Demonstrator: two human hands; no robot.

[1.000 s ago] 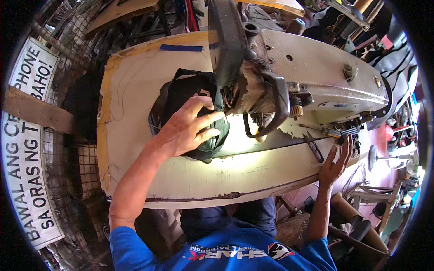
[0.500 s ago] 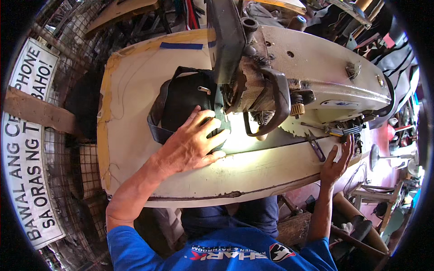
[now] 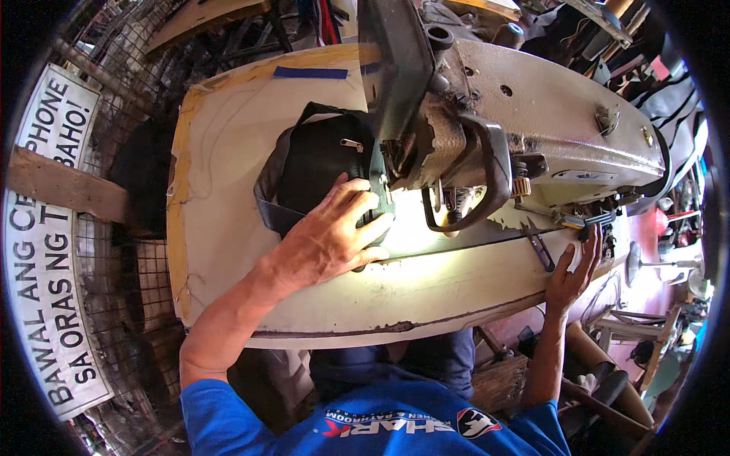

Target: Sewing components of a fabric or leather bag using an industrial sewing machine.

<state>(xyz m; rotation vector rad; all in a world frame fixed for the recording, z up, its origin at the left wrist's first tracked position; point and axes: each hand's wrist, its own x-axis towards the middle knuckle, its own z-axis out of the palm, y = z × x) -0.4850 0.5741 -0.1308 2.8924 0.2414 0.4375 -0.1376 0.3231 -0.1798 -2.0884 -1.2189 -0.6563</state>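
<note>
A small black bag point(image 3: 315, 167) with a dark strap, a silver zipper pull point(image 3: 351, 144) and a dark green edge strip lies on the pale table, left of the sewing machine's head point(image 3: 433, 144). My left hand point(image 3: 331, 235) grips the bag's near right side, its fingers curled over the edge beside the lit needle area. What lies under its palm is hidden. At the table's right end, my right hand point(image 3: 572, 275) rests with fingers stretched out and nothing in it. Close to it are thread snips point(image 3: 538, 247) and a screwdriver-like tool with a blue-grey handle point(image 3: 582, 221).
The machine's long arm point(image 3: 547, 114) spans the table's far right side. A dark blue strip point(image 3: 310, 74) lies at the table's back. Wire mesh point(image 3: 152, 281) and a white sign point(image 3: 61, 251) stand on the left. A small fan point(image 3: 635, 262) stands beyond the right end.
The view has shifted slightly, so the machine appears a little farther right. My left hand keeps its hold on the bag, and my right hand stays at the table's end.
</note>
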